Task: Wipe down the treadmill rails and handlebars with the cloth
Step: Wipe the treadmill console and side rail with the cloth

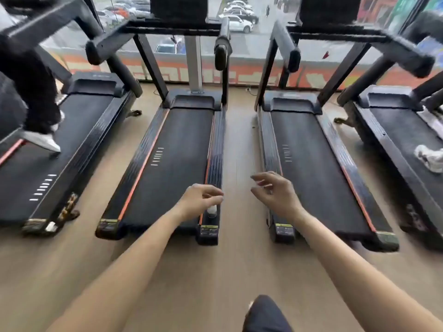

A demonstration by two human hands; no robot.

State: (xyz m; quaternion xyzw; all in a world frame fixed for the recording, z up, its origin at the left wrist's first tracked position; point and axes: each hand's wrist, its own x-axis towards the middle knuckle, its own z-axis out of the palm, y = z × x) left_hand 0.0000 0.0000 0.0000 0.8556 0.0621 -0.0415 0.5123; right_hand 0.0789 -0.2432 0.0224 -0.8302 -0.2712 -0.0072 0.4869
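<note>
Cloth (212, 210), seemingly the small white scrap at lower centre, hangs pinched under the left hand (201, 200), over a treadmill rail (215, 144). The right hand (275, 192) is loosely curled and empty. So slight a pinch could drop it mid-wipe.

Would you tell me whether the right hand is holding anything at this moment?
No, the right hand has loosely spread fingers with nothing in them.

My left hand (201, 200) and right hand (275, 195) bare, forearms bare to the frame's edge, my knee (266, 315) in plain dark navy trouser fabric
</note>
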